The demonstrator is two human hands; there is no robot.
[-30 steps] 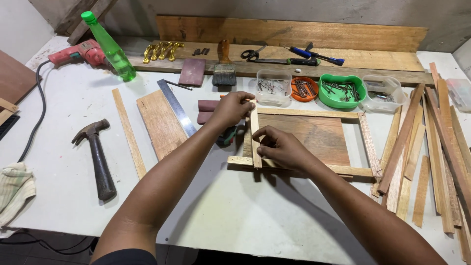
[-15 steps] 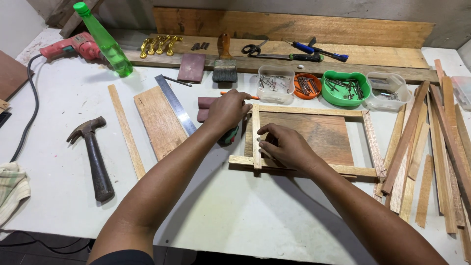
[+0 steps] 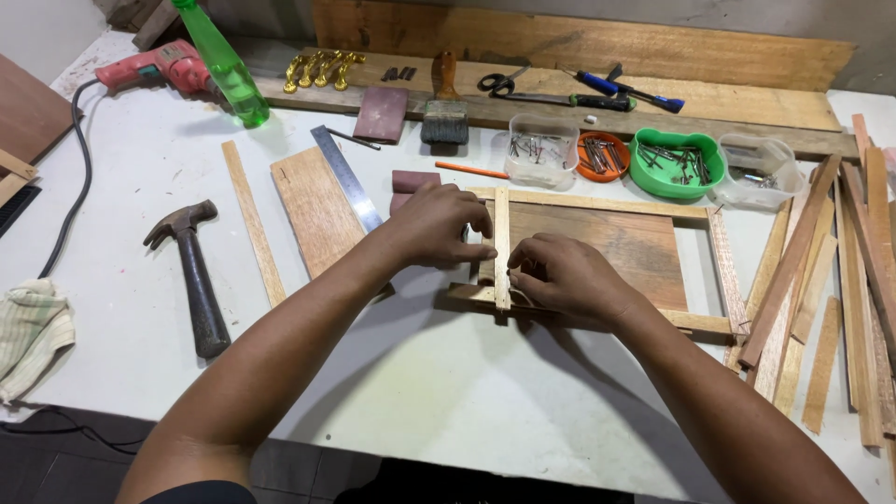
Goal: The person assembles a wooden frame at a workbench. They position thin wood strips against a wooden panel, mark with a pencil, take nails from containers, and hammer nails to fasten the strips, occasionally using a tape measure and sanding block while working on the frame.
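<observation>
Left hand [image 3: 437, 224] hides frame's [image 3: 607, 202] left corner; green bottle [image 3: 224, 65] top cut off; cup [image 3: 541, 149] contents indistinct.

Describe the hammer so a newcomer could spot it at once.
Start at the white table and look left of the person's left hand. The hammer lies flat beside a thin wooden strip. It alone has a dark handle and a metal claw head.

Bright, even overhead light; soft shadows, sharp focus throughout.
</observation>
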